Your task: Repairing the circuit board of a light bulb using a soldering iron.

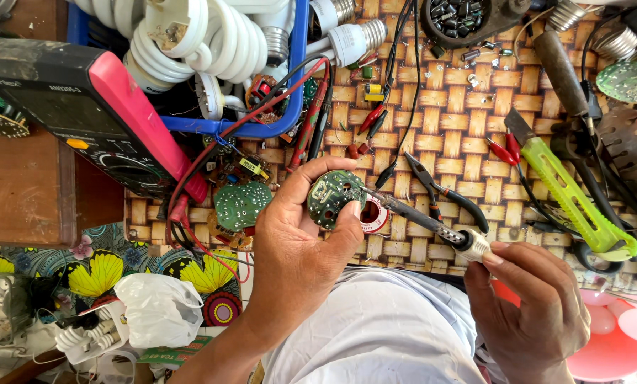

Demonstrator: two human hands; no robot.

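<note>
My left hand (pixel 300 242) holds a small round green circuit board (pixel 330 197) between thumb and fingers, over the woven mat. My right hand (pixel 528 306) grips the pale handle of a soldering iron (pixel 432 224). Its dark shaft runs up and left, and the tip touches the board's right edge. A small red and white solder spool (pixel 372 215) lies on the mat just under the board.
A multimeter (pixel 83 114) with red and black leads lies at left. A blue basket (pixel 261 124) holds spiral lamps and bulb bases. Black pliers (pixel 443 192), a green utility knife (pixel 571 199), loose round boards (pixel 241 205), a cup of small parts (pixel 457 18) and a white plastic bag (pixel 158 309) surround the hands.
</note>
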